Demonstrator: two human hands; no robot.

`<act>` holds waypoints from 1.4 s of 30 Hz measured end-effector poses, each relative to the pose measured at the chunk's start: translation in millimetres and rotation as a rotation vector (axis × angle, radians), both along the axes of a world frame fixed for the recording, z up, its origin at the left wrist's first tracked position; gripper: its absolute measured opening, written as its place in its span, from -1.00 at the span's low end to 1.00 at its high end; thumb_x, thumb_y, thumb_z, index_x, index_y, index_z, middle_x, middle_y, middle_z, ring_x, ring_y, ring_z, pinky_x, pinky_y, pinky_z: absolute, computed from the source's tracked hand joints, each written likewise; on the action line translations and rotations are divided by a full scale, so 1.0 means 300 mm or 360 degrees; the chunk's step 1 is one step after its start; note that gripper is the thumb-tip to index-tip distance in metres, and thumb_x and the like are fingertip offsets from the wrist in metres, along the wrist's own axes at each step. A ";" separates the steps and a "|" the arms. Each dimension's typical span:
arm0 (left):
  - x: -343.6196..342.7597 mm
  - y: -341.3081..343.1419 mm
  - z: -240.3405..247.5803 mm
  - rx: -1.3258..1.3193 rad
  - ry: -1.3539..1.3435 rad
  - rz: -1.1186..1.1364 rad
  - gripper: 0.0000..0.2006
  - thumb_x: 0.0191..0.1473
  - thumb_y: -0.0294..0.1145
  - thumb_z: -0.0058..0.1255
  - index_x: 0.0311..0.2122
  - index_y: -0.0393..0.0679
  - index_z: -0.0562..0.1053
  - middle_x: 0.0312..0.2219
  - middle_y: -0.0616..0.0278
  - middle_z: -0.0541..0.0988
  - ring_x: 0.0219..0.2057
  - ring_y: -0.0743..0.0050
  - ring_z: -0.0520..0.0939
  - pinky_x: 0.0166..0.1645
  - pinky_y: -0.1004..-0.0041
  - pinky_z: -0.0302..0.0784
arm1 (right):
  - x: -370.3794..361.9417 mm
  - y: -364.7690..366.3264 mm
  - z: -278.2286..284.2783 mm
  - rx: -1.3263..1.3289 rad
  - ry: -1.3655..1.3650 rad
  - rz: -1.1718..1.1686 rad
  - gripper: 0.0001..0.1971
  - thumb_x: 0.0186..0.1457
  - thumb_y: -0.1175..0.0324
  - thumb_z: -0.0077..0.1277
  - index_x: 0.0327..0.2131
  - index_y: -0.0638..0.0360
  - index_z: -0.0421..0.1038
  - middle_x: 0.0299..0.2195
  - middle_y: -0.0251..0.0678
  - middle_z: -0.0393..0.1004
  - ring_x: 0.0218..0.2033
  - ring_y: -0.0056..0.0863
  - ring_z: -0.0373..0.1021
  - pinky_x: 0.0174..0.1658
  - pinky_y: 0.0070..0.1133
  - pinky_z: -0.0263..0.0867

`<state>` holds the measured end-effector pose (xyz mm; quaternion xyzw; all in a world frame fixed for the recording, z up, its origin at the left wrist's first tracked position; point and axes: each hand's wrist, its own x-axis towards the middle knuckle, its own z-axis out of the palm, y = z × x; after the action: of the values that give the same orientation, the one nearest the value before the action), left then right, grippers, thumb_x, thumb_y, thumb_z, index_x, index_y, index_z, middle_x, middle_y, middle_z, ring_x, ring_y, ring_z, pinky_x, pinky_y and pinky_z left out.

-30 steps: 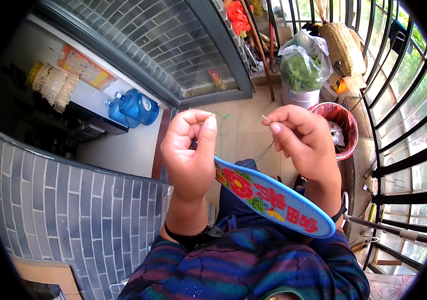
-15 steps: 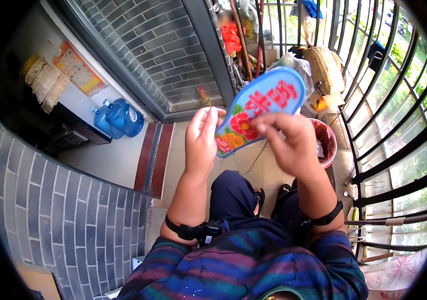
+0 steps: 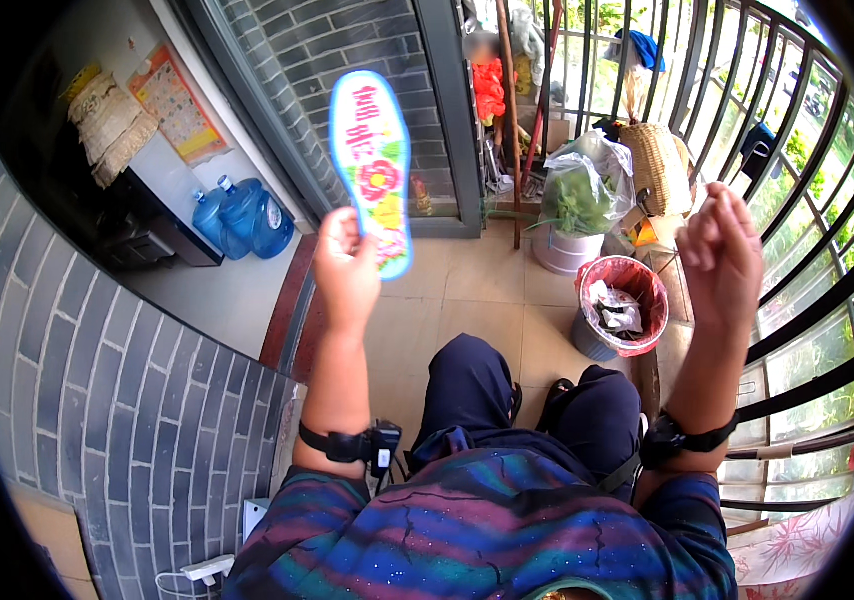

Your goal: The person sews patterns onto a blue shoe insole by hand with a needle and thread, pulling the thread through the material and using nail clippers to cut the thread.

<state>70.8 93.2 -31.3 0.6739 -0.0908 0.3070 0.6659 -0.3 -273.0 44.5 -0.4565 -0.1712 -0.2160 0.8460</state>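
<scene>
An embroidered insole (image 3: 357,160), blue-edged with red stitching and bright flowers, stands almost upright at the left of centre. My left hand (image 3: 347,265) grips its lower end between thumb and fingers. Far off to the right, my right hand (image 3: 723,248) is raised beside the railing, apart from the insole. Its fingers are curled with the tips pinched together. Whatever they hold, if anything, is too fine to make out, and no thread shows clearly between the hands.
A bin (image 3: 595,338) with a red liner stands on the tiled floor below my right hand. Behind it is a plastic-covered plant (image 3: 579,205) near a wicker basket (image 3: 655,165). Black railing bars (image 3: 797,275) run along the right. Blue water bottles (image 3: 265,222) stand left, past the doorway.
My hands were close together at the insole; now they are wide apart. The left moved left, turning the insole more upright, while the right drew away to the right.
</scene>
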 end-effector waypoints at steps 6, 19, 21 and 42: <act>0.079 0.375 -0.084 0.0146 0.0063 0.0812 -0.75 0.02 -0.70 -0.06 -0.15 -0.30 0.36 -0.34 0.15 0.56 -0.35 0.49 0.61 -0.26 0.50 0.54 | -0.017 -0.320 -0.035 -0.0016 0.0108 -0.0507 -0.77 0.24 0.45 -0.15 -0.08 0.35 0.35 -0.68 -0.57 0.04 -0.69 -0.78 -0.10 -0.60 -0.73 -0.12; -0.160 -0.116 0.158 -0.0625 -0.0033 -0.0691 -0.75 0.00 -0.72 0.04 -0.16 -0.34 0.38 -0.26 0.11 0.57 -0.24 0.49 0.60 -0.08 0.49 0.52 | -0.125 0.189 0.035 -0.0991 -0.0093 -0.0638 -0.82 0.15 0.57 -0.04 -0.18 0.31 0.48 -0.52 -0.40 0.45 -0.55 -0.73 0.34 -0.50 -0.78 0.23; -0.217 -0.184 0.195 -0.0585 -0.0063 -0.0821 -0.74 0.00 -0.71 0.06 -0.16 -0.33 0.38 -0.26 0.12 0.57 -0.25 0.53 0.59 -0.09 0.51 0.51 | -0.145 0.280 0.056 -0.1191 -0.0220 -0.0618 -0.84 0.07 0.62 0.02 -0.24 0.31 0.49 -0.51 -0.32 0.52 -0.55 -0.67 0.42 -0.49 -0.72 0.31; -0.309 -0.303 0.224 -0.0446 -0.0175 -0.0945 -0.74 -0.02 -0.75 0.07 -0.19 -0.35 0.35 -0.26 0.11 0.55 -0.22 0.49 0.59 -0.13 0.52 0.56 | -0.121 0.389 0.072 -0.1864 -0.1055 -0.1004 -0.73 -0.17 0.56 0.12 -0.30 0.38 0.40 -0.58 -0.25 0.41 -0.61 -0.34 0.39 -0.55 -0.50 0.29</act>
<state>-21.9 2.2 36.0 0.5022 -0.2759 0.1451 0.8066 -36.7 -156.2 66.0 -0.7711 -0.3653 -0.4485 0.2661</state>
